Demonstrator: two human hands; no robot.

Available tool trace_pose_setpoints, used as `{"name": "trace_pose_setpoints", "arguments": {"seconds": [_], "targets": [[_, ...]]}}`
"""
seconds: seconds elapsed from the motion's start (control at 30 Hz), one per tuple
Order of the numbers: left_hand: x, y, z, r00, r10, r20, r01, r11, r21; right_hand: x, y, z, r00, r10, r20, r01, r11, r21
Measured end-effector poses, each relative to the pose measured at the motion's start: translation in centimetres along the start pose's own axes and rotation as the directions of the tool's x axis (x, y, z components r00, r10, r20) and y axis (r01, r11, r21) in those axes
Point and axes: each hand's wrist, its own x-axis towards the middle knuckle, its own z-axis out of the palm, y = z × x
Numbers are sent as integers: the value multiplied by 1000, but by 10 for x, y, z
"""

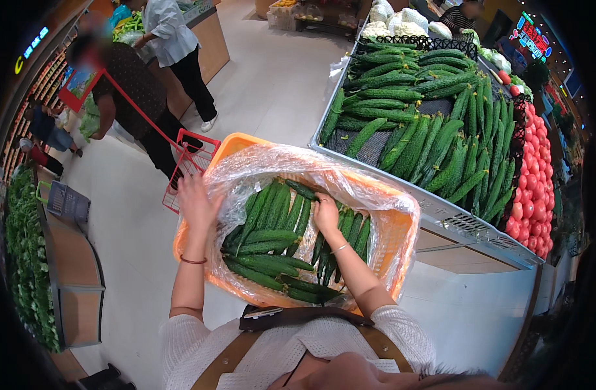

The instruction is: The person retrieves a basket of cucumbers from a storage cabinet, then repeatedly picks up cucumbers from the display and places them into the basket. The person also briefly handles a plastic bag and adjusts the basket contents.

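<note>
Before me is an orange plastic crate (399, 243) lined with clear plastic film (259, 158), which bunches over its rim. Green cucumbers (271, 207) lie in it in rows, some lengthwise and some across. My right hand (326, 214) reaches into the crate with its fingers closed on the end of a dark green cucumber (299, 188) near the far side. My left hand (196, 200) is over the crate's left rim, fingers spread, beside the film, and holds nothing.
A grey-rimmed display (415, 185) of cucumbers adjoins the crate at the far right, with tomatoes (534, 180) beyond. At upper left, a person (132, 87) stands by a red shopping basket cart (193, 161); another person (169, 34) is behind. Leafy greens (27, 263) fill a stand at left.
</note>
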Motion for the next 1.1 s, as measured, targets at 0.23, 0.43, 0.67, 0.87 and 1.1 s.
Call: {"name": "trace_pose_setpoints", "arguments": {"seconds": [0.23, 0.43, 0.67, 0.87, 1.1], "targets": [[-14, -39, 35, 806, -365, 466, 411, 912, 4, 51, -24, 107, 954, -209, 215, 284, 858, -428], [-18, -39, 31, 826, -372, 424, 434, 899, -58, 27, -47, 64, 945, -280, 171, 328, 828, -455], [-15, -35, 29, 828, -350, 438, 429, 899, -94, 77, -138, -183, 932, -353, 84, 287, 858, 426], [-14, -35, 27, 831, -358, 426, 428, 901, -77, 168, -141, -233, 828, -561, 5, 543, 799, -257], [-18, -37, 33, 844, -341, 414, 392, 919, -44, 212, -18, -125, 801, 45, 597, 325, 804, -498]]}}
